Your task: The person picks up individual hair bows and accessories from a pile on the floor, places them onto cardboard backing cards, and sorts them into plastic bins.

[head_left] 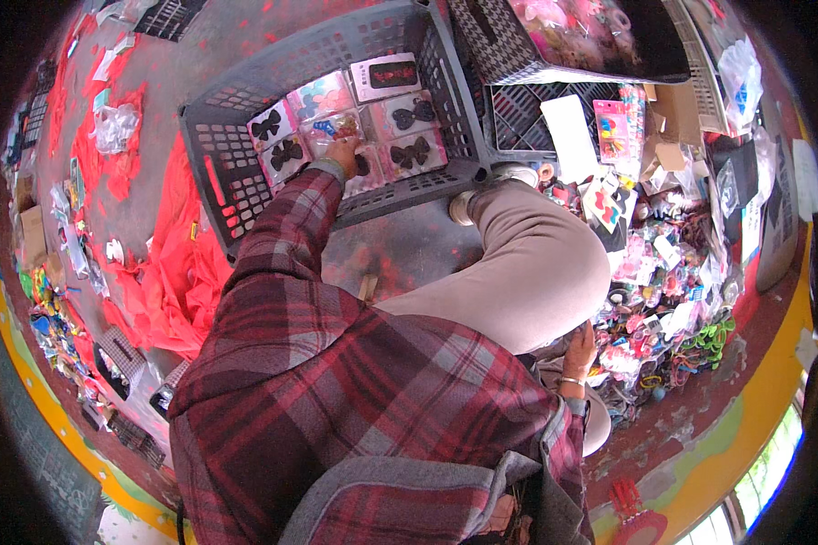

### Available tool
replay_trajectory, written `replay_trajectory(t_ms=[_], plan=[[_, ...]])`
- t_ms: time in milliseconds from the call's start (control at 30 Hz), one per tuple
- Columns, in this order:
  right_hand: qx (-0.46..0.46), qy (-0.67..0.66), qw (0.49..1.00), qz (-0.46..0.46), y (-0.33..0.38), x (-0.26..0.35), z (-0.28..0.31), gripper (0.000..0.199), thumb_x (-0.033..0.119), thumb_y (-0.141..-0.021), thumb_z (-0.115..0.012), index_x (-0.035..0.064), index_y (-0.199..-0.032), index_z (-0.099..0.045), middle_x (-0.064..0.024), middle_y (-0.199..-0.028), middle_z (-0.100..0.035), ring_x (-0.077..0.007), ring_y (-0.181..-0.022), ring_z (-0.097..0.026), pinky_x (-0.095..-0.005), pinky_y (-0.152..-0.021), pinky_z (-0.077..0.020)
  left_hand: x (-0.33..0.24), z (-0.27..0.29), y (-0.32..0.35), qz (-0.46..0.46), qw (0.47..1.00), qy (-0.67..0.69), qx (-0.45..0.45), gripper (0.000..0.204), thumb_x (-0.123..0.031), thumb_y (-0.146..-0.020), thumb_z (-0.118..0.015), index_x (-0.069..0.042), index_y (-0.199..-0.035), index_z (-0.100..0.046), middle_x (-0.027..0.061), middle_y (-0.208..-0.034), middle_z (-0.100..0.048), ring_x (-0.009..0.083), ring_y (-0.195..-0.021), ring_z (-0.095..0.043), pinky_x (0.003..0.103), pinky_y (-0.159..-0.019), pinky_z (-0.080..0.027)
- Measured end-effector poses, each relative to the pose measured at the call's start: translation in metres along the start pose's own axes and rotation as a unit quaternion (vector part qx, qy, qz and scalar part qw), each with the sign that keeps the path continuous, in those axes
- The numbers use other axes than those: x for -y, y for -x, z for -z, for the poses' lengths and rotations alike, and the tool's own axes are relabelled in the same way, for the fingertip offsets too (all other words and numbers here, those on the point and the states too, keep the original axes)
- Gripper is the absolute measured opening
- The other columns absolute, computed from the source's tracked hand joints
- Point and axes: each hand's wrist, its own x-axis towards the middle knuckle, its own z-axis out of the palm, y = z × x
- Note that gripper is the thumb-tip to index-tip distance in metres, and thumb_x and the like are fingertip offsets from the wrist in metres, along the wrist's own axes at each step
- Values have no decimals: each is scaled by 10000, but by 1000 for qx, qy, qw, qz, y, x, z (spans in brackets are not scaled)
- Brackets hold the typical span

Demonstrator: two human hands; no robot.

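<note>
Inside a dark grey plastic crate (445,54), my left hand (344,153) has its fingers bunched at the lower edge of a clear packet (323,132) with blue and yellow pieces. Around it lie flat packets in rows. Several show black bows, such as the bow packet (411,153) to the right; another holds pastel round pieces (323,97). A card packet with a dark framed front (384,75) lies at the crate's far side. My right hand (580,352) hangs low beside my bent leg, against the trouser cloth; its fingers are mostly hidden.
A large heap of small packaged trinkets (663,272) spreads to the right. Behind it stand a houndstooth-patterned box (518,54) of pink goods and a cardboard box (677,113). Red cloth (177,282) covers floor at left, with scattered clear bags (116,127).
</note>
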Motion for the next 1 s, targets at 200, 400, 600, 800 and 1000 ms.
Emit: replay_trajectory(t_ms=[200,400,600,800,1000], plan=[[-18,-49,999,4,9,-5,-14,378,105,-824,-447,0,-1175,-535,-246,-1059,-590,-330,-975,-596,-370,-822,-463,19,-3,-10,-87,986,120,83,453,-220,-806,-604,-64,-1210,-468,210,-1189,-514,344,-1108,-502,416,-935,-408],[29,-175,982,-68,-16,-9,7,277,160,-771,-476,16,-935,-646,-127,-784,-647,-223,-696,-597,-318,-654,-468,59,-20,-31,-66,997,-10,48,500,-166,-770,-597,-138,-1252,-469,223,-1042,-599,375,-948,-591,449,-822,-469],[106,-40,989,-97,-44,-35,-29,311,327,-764,-558,67,-892,-672,-128,-793,-657,-260,-723,-630,-359,-698,-480,-103,106,-15,-189,964,163,-95,267,-200,-880,-556,-71,-1111,-595,155,-1064,-623,259,-999,-591,338,-891,-436],[213,140,956,142,-93,-66,-112,341,319,-738,-585,93,-983,-658,-132,-997,-644,-314,-882,-625,-372,-821,-489,-385,245,155,-465,760,433,-136,242,-74,-923,-435,46,-1097,-553,141,-1075,-608,203,-1033,-571,300,-907,-420],[132,-70,987,-57,-122,-38,-160,448,349,-674,-658,87,-1035,-635,-179,-1015,-630,-337,-951,-604,-374,-844,-480,-497,194,215,-419,636,634,132,314,-138,-906,-423,56,-1145,-482,194,-1108,-566,231,-1055,-544,358,-902,-430]])
